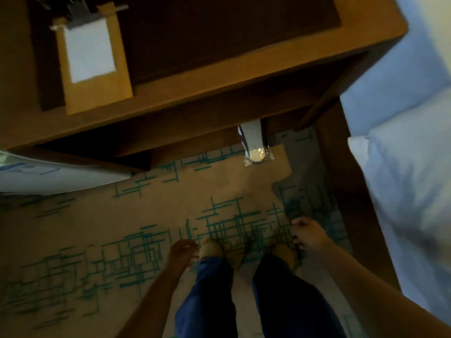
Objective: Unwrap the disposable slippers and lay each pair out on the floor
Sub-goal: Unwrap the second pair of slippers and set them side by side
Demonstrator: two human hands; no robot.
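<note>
Your left hand and right hand both hang loose and hold nothing, low beside your legs. One clear plastic packet of white disposable slippers stands half under the brown wooden bedside table, on the beige carpet with teal lines, well apart from both hands. When you bend, your head may hit the table edge. The slippery film can slide from your fingers, and in this dim light you may miss other packets deeper under the table.

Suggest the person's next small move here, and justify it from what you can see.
Probably reach the right hand forward and down to the wrapped slipper packet sticking out from under the wooden table. It looks sealed, both hands hang empty, and no slippers lie on the carpet.
</note>
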